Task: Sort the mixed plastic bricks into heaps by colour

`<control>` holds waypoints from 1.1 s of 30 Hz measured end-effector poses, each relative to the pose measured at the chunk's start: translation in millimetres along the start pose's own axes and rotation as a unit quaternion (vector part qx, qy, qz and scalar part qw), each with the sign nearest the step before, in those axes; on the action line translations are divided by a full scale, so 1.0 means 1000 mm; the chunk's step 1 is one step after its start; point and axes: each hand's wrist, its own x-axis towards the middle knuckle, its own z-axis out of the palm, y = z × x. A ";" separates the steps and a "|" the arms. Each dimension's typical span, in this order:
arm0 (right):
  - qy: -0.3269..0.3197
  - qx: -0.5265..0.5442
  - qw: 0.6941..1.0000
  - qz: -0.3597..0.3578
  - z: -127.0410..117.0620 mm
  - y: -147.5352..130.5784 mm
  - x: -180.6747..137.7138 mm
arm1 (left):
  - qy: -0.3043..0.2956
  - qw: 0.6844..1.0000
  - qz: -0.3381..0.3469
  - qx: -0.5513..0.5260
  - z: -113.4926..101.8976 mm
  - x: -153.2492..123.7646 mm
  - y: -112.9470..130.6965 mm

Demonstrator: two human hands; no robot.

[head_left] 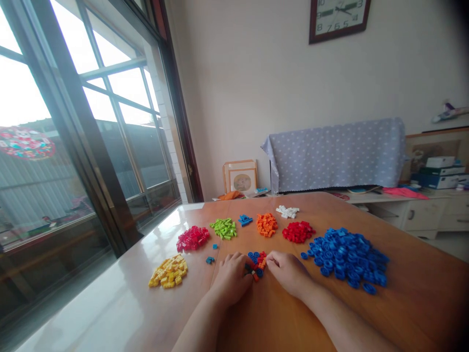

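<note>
A small mixed pile of toy building bricks [261, 259], with blue, red, orange and dark pieces, lies on the wooden table between my hands. My left hand [232, 277] curls in at the pile's left edge, and its fingertips are partly hidden among the dark pieces. At the right edge, my right hand [287, 272] is closed with the fingers bent under; anything inside it is too small or hidden to make out. Two small groups of teal bricks, the nearer teal bricks [210, 260] and a single teal brick [215, 247], lie left of my left hand.
Sorted piles surround the hands: yellow bricks [169, 272], pink bricks [193, 238], lime bricks [224, 229], blue bricks [245, 220], orange bricks [266, 225], white bricks [287, 211], red bricks [298, 231]. A large heap of round blue pieces [346, 256] sits beside my right forearm.
</note>
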 end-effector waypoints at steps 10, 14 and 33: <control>-0.003 0.001 1.000 0.006 0.000 0.000 0.000 | 0.013 0.999 -0.046 0.007 -0.001 -0.005 -0.015; -0.004 0.005 1.000 0.002 0.000 0.003 0.001 | -0.009 0.999 -0.042 0.005 0.000 -0.006 -0.014; -0.019 0.021 1.000 -0.006 0.005 0.012 0.004 | 0.167 0.955 -0.241 0.038 -0.024 -0.023 -0.090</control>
